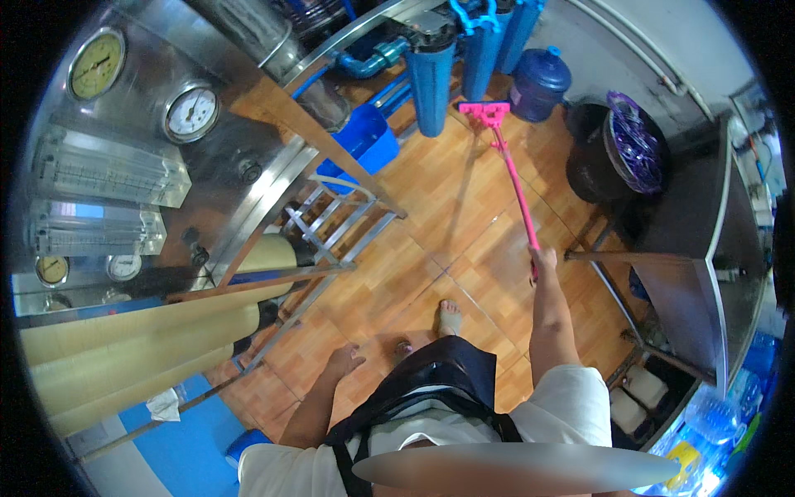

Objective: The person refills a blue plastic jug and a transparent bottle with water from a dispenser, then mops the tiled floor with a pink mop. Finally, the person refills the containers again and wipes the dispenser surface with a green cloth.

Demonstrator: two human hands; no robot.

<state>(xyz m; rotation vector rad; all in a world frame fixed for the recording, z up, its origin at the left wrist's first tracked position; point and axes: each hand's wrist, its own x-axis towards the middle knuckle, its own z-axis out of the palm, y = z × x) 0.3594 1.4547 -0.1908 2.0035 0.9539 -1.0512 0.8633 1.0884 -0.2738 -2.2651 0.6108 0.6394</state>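
Head view: right hand (pixel 542 261) around pink mop (pixel 505 157)

shirt: white, short sleeves | apron: dark, straps over shoulders | feet: bare

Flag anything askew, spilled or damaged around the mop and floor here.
Nothing stands out. The right hand grips the pink mop, its head flat on the orange tiled floor near the blue filter housings. The left hand hangs free. No puddle or breakage shows; glare hides any wet sheen.
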